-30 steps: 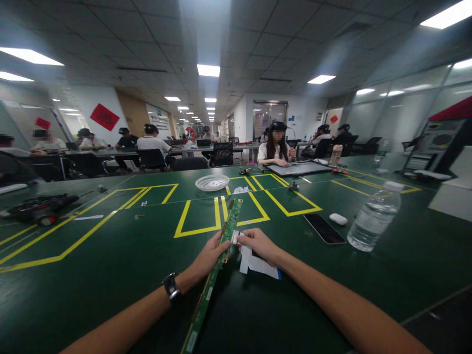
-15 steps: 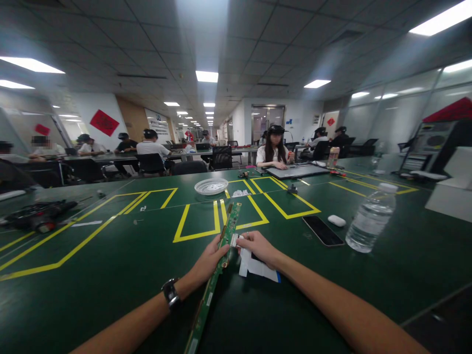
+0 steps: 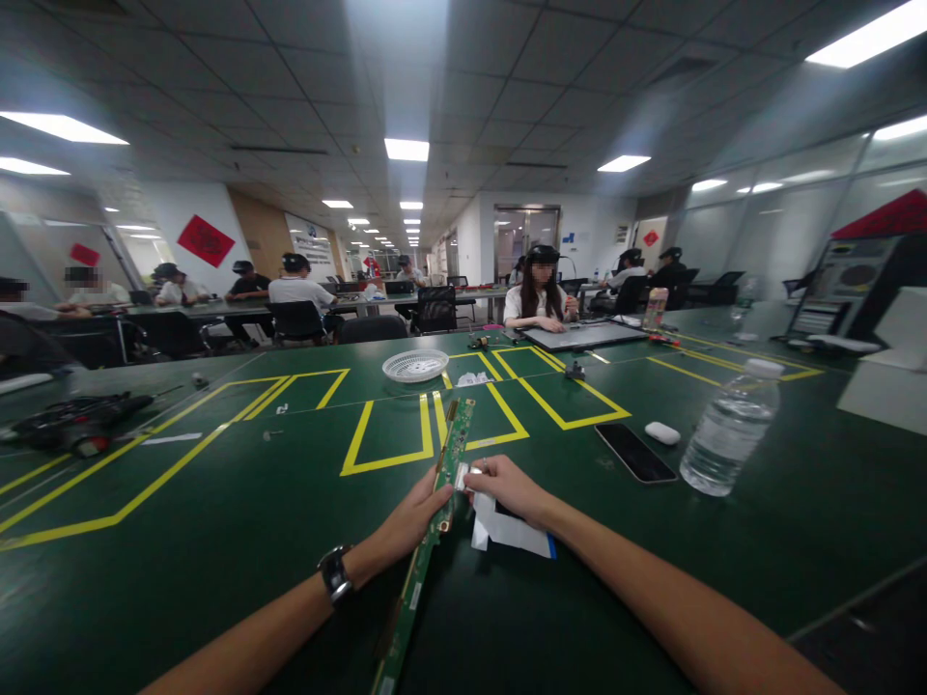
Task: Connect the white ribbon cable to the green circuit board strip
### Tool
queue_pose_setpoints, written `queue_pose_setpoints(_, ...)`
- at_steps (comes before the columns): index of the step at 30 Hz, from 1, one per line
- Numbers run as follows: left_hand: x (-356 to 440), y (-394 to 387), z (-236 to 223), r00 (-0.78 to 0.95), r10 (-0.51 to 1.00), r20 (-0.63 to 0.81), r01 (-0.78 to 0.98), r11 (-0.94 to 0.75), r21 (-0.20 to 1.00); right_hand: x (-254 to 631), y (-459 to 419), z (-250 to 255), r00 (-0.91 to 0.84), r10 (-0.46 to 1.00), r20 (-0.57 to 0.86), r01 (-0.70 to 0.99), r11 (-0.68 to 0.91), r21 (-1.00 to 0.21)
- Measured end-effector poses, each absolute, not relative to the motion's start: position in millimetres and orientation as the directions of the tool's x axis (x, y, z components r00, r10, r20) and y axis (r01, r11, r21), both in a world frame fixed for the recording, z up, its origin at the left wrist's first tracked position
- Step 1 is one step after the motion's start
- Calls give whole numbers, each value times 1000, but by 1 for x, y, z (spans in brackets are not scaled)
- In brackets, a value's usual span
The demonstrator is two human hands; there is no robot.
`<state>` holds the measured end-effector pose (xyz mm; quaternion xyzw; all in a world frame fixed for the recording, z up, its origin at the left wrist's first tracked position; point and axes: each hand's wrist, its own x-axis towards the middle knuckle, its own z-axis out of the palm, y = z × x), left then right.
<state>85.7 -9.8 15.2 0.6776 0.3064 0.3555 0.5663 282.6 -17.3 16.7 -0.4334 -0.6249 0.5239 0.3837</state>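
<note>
A long narrow green circuit board (image 3: 454, 439) lies lengthwise on the dark green table (image 3: 217, 521), running from near my body out to the yellow tape marks. My left hand (image 3: 414, 514) is closed on the board's left edge near its middle. My right hand (image 3: 507, 486) pinches a small white piece (image 3: 463, 476) at the board's right edge. Under and behind my right hand lies a white paper slip with a blue edge (image 3: 514, 533).
A black phone (image 3: 635, 453), a white earbud case (image 3: 662, 433) and a clear water bottle (image 3: 728, 430) lie to the right. A white mesh basket (image 3: 415, 365) sits further out beyond yellow tape boxes (image 3: 391, 430). Dark tools (image 3: 72, 420) lie far left. Several people sit at desks behind.
Both hands stay at the board with only slight shifts. The view has tilted a little, so the table sits slightly differently in frame.
</note>
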Motion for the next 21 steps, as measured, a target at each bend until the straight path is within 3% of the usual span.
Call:
queue_pose_setpoints(16,73,-19,31,718,691,81,122,-240,963,289,-20,22,-438,899,27,227,139,-964)
queue_pose_setpoints(21,71,-22,35,716,694,81,117,-233,965,281,-18,15,-402,914,62,158,136,-978)
